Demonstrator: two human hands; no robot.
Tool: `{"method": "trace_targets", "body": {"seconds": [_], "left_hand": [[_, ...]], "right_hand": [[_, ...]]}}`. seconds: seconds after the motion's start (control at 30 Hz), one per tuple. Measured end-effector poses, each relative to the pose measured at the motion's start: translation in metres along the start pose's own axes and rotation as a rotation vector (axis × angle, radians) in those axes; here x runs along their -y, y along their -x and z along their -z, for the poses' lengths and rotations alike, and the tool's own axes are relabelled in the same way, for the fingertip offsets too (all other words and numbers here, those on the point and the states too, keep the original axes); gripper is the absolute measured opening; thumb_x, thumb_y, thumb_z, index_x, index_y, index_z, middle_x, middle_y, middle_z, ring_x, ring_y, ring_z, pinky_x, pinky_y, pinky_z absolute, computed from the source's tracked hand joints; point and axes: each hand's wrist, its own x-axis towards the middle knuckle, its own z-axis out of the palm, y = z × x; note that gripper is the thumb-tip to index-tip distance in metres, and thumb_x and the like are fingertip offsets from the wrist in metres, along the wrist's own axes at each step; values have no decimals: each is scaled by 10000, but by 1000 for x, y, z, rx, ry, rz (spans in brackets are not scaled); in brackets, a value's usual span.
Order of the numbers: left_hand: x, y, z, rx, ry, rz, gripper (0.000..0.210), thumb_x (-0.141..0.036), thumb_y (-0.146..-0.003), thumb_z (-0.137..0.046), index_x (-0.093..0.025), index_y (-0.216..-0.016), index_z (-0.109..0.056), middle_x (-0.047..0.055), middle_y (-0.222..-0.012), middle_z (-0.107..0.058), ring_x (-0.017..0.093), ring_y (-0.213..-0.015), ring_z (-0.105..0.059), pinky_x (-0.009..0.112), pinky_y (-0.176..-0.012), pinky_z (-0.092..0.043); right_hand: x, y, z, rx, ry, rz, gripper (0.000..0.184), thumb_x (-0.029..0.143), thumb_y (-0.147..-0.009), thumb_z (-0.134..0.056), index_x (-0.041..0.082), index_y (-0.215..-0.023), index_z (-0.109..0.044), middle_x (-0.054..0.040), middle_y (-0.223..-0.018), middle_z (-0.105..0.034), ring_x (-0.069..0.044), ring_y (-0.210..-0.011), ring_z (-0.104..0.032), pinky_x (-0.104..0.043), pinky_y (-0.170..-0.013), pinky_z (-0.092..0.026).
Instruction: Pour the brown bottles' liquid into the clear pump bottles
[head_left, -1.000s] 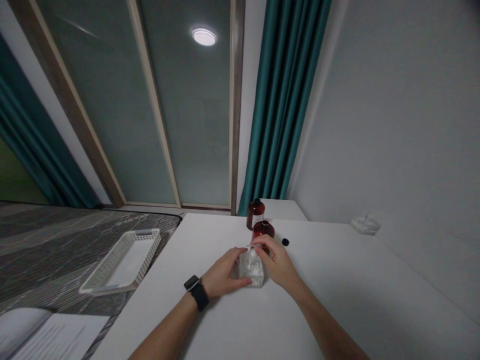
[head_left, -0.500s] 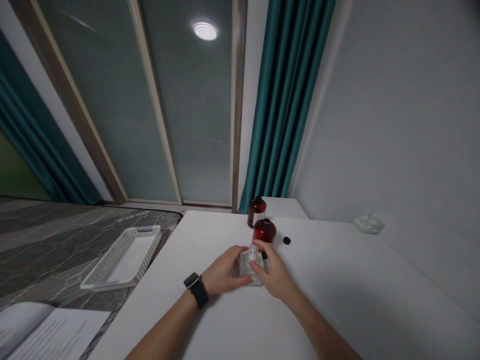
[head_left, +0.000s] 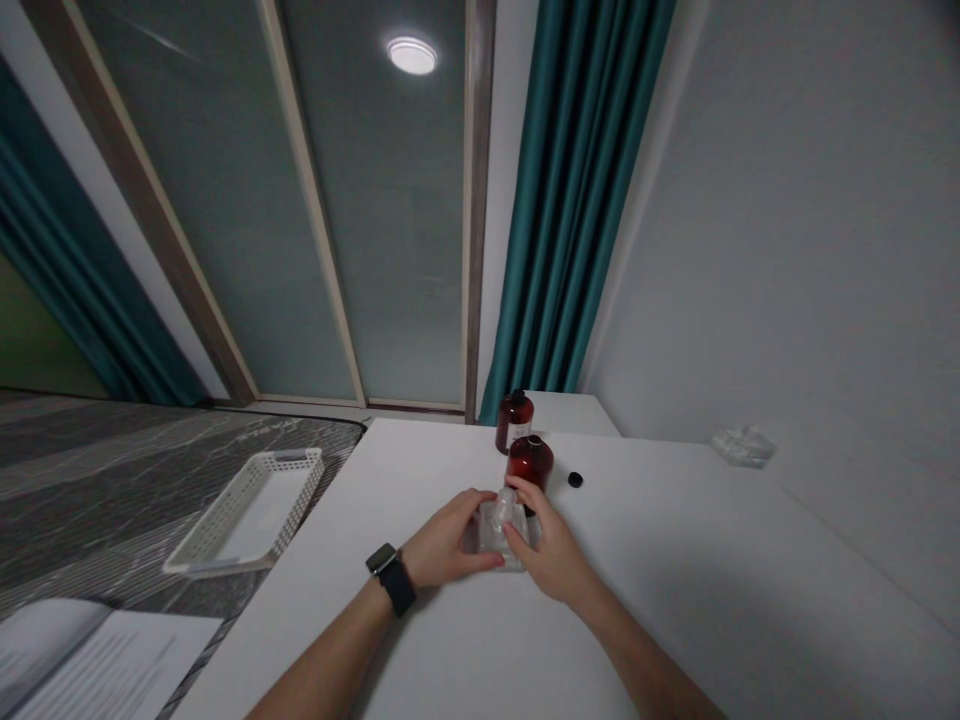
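A clear, square glass bottle (head_left: 491, 535) stands on the white table in front of me. My left hand (head_left: 450, 540), with a dark watch on its wrist, is closed around the bottle's left side. The fingers of my right hand (head_left: 551, 550) pinch the round clear stopper (head_left: 507, 497) at the bottle's top; whether it sits fully in the neck is hard to see. Just behind stands an uncapped reddish-brown bottle (head_left: 530, 460), partly covered by my right fingers. Farther back is a second reddish-brown bottle (head_left: 513, 425) with a black cap and a pale label.
A small black cap (head_left: 575, 480) lies right of the brown bottles on the white table (head_left: 420, 660). Crumpled clear plastic (head_left: 742, 447) rests by the wall. Left of the table are a white basket (head_left: 187, 560) and an open book (head_left: 142, 660) on a dark patterned surface.
Almost nothing differs. Both hands stay on the glass bottle and its stopper, and the view has shifted very slightly.
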Motion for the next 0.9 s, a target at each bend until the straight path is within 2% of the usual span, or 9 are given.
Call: {"method": "trace_targets", "body": {"seconds": [0.13, 0.27, 0.43, 0.5, 0.9], "left_hand": [[-1, 0, 0, 12, -2, 2, 659, -253, -715, -789, -179, -1288, -472, 112, -1211, -595, 274, -1076, -579, 413, -920, -487], [2, 0, -1, 6, 7, -12, 658, -274, -718, -792, -187, -1285, -469, 114, -1222, -585, 275, -1081, -575, 411, -921, -489], [3, 1, -1, -3, 6, -21, 666, -269, -717, -792, -190, -1291, -463, 117, -1236, -583, 275, -1088, -576, 417, -934, -480], [2, 1, -1, -4, 6, -17, 665, -268, -715, -791, -190, -1290, -467, 117, -1230, -589, 276, -1084, -580, 417, -934, -479], [-3, 0, 2, 14, -7, 7, 650, -283, -723, -789, -188, -1281, -469, 107, -1189, -599, 271, -1046, -587, 406, -902, -490]], "right_hand": [[1, 0, 1, -24, 58, 24, 580, 174, -793, -590, 246, -1355, -463, -88, -1283, -564, -248, -1169, -548, -439, -1053, -408], [2, 0, 1, -46, 50, 42, 612, 166, -768, -602, 229, -1357, -448, -57, -1081, -596, -228, -1049, -579, -412, -1014, -429], [4, -1, -1, -24, -66, 33, 647, 175, -783, -592, 229, -1387, -367, -71, -1146, -593, -224, -1089, -573, -408, -1017, -413], [4, -1, -1, -26, -95, 33, 644, 182, -792, -586, 225, -1390, -353, -66, -1112, -601, -220, -1067, -580, -410, -1014, -410], [5, -2, -2, -84, -107, 28, 688, 212, -790, -603, 231, -1421, -329, -48, -1045, -624, -215, -1015, -602, -407, -989, -436]]}}
